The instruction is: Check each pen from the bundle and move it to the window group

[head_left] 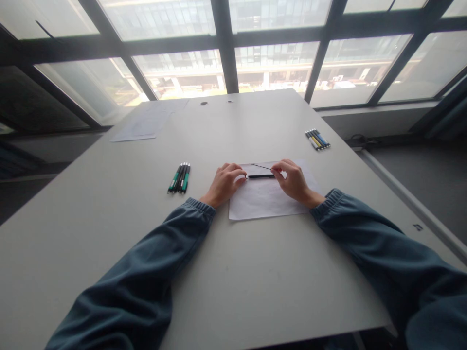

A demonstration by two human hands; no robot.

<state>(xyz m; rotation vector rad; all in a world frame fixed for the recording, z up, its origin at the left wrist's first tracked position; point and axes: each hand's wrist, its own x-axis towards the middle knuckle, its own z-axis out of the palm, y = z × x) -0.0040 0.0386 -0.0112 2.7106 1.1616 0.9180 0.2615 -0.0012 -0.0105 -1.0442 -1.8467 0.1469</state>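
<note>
My right hand [290,179] pinches the end of a thin dark pen refill [260,166], which points left and slightly up over a sheet of white paper [268,201]. On the paper beneath it lies a black pen barrel [261,176], its right end partly behind my right fingers. My left hand [229,181] is at the sheet's left edge, thumb and forefinger curled close together. A small dark bit shows at those fingertips, too small to name, just left of the barrel.
Several green and black pens [179,178] lie side by side left of my left hand. Another row of pens with white, yellow and blue parts [317,139] lies at the right. More paper sheets [142,121] rest far left on the white table [226,272], before large windows.
</note>
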